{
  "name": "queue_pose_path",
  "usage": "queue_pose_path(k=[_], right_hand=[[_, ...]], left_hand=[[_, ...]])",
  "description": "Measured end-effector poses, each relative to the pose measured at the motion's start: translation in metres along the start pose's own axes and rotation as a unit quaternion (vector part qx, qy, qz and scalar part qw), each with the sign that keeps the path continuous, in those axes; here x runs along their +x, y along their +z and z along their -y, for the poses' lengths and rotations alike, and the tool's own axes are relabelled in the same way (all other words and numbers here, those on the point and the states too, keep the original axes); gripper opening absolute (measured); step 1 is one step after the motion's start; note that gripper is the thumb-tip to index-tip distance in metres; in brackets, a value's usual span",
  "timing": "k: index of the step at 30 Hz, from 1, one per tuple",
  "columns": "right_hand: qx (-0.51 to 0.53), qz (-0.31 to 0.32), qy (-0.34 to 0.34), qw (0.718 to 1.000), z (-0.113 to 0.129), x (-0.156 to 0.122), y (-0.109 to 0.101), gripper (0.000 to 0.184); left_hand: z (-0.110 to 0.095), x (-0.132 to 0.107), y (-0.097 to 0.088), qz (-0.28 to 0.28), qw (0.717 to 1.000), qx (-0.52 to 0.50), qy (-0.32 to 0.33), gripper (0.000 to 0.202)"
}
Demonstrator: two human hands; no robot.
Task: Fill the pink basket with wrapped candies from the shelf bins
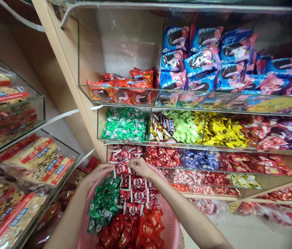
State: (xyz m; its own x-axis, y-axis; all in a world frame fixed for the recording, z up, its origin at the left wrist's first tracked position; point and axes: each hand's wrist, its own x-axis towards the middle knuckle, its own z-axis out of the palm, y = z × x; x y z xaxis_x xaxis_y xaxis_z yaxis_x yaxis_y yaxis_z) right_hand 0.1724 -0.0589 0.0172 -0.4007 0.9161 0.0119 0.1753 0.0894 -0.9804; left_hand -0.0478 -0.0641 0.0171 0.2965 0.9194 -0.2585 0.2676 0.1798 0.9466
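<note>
Shop aisle, wooden shelf frame (65, 79) with tiered glass bins.

Left hand (100, 173) and right hand (140, 167) both pinch the top of a red packet strip (135, 193). It hangs into the pink basket (173, 221), just in front of the lowest red-candy bin (126, 152).

The basket also holds green candies (104, 202) on the left and loose red ones below.

Cookie packs (203, 58) sit on the top tier and a green candy bin (125, 124) in the middle. Wrapped cakes (31, 155) fill the left-hand shelves.

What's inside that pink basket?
The pink basket holds green sweets, red-and-white packets and red sweets. The pile hides the basket's bottom and anything deeper.
</note>
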Motion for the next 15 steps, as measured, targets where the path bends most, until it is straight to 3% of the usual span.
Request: queue_pose_path(k=[5, 10, 15], right_hand=[[-0.008, 0.052, -0.014, 0.999, -0.003, -0.004, -0.002, 0.045], [-0.028, -0.05, -0.043, 0.997, 0.001, 0.0, -0.006, 0.035], [-0.089, -0.115, -0.144, 0.979, 0.023, -0.004, -0.017, 0.027]], left_hand=[[0.0, -0.001, 0.0, -0.007, 0.999, -0.031, -0.009, 0.039], [0.001, -0.004, 0.0, -0.012, 0.999, -0.04, -0.025, 0.037], [0.005, -0.005, -0.003, -0.018, 0.998, -0.03, -0.053, 0.044]])
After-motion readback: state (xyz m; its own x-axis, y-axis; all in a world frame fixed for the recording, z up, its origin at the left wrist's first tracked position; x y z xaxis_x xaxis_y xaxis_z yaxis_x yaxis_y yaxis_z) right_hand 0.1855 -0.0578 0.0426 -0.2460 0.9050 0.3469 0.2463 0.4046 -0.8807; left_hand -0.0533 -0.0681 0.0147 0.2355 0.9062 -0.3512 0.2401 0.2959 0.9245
